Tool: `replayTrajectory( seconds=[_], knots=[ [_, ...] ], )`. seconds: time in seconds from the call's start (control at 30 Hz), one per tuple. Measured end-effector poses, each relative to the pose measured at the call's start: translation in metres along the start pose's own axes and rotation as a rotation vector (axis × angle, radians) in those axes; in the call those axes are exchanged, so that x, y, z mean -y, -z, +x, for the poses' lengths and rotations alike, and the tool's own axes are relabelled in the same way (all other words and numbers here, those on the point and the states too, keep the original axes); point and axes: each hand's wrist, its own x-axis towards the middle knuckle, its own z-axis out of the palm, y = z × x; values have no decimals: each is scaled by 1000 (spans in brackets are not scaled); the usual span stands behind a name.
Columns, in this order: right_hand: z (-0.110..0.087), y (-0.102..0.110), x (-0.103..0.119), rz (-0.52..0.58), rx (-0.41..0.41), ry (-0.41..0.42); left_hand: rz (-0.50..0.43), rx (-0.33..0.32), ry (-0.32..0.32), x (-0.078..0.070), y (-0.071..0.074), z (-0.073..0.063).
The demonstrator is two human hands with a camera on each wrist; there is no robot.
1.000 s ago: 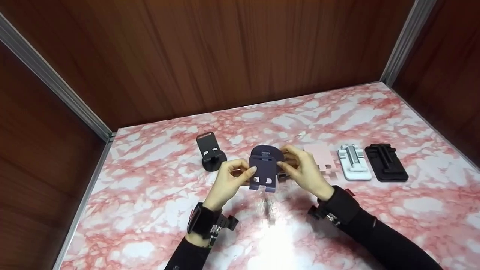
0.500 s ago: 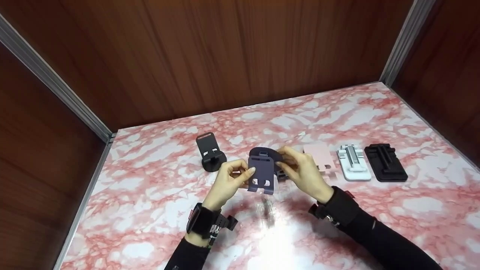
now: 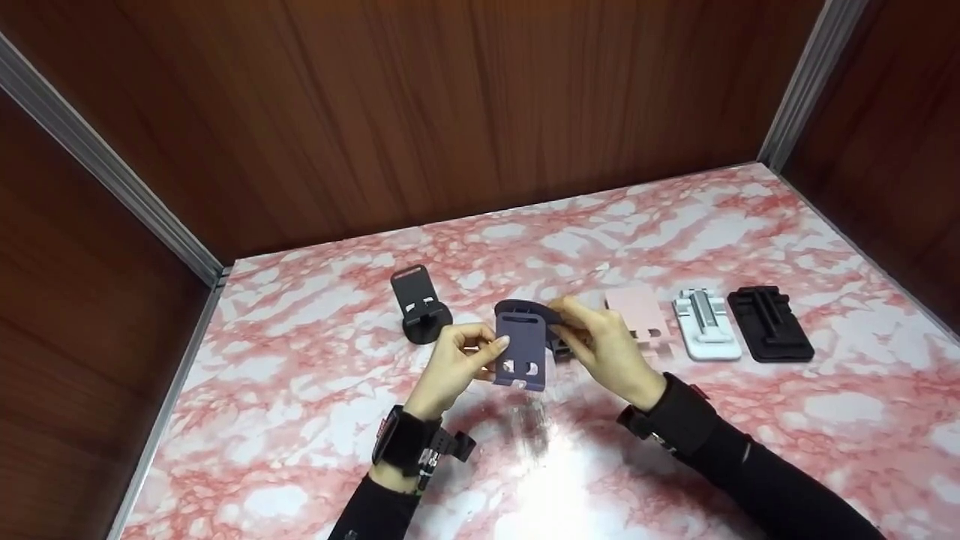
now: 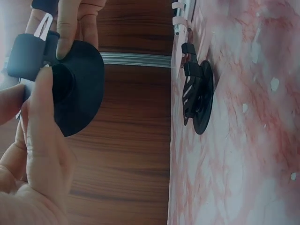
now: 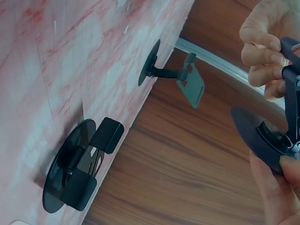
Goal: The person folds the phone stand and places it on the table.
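Note:
A dark purple phone stand (image 3: 520, 346) is held up between both hands above the table. My left hand (image 3: 455, 369) pinches the left edge of its slotted plate, thumb in front. The stand's round base (image 3: 514, 307) shows as a thin ellipse behind the plate's top, and my right hand (image 3: 609, 346) pinches its right side. In the left wrist view the underside of the round base (image 4: 84, 89) faces the camera. The right wrist view shows the hinged arm (image 5: 293, 103) joining base and plate, with my right hand (image 5: 274, 187) on the base.
Left of the hands stands a black phone stand (image 3: 421, 304). Another dark stand (image 3: 561, 347) is partly hidden by the right hand. Further right sit a pink stand (image 3: 634, 315), a white folded stand (image 3: 706, 326) and a black folded stand (image 3: 771, 325). Wooden panels (image 3: 480, 112) enclose the marbled table.
The round base has tilted from nearly face-on to almost edge-on, and its hinge is now hidden behind the plate. My right hand has shifted slightly left with it; the left hand stays nearly still.

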Motion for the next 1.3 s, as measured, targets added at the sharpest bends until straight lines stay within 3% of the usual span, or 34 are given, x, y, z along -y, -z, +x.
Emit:
replayTrajectory(
  seconds=[0.13,0.23,0.5,0.67,0.9,1.2,1.3],
  knots=[
    [1,1,-1,39,23,-26,0,2,14,1,0,-1],
    [1,3,-3,104,62,-93,-22,21,24,1,0,-2],
    [6,12,-3,410,171,-451,-72,88,55,0,-2,-2],
    [8,14,-5,527,179,-584,-24,73,14,0,-6,-2],
    [7,16,-9,602,188,-660,85,40,-79,3,-10,-1],
    [4,17,-14,708,220,-669,179,-20,-123,4,-17,-1],
    [3,18,-15,757,226,-689,231,-36,-145,-1,-21,-2]
  ],
)
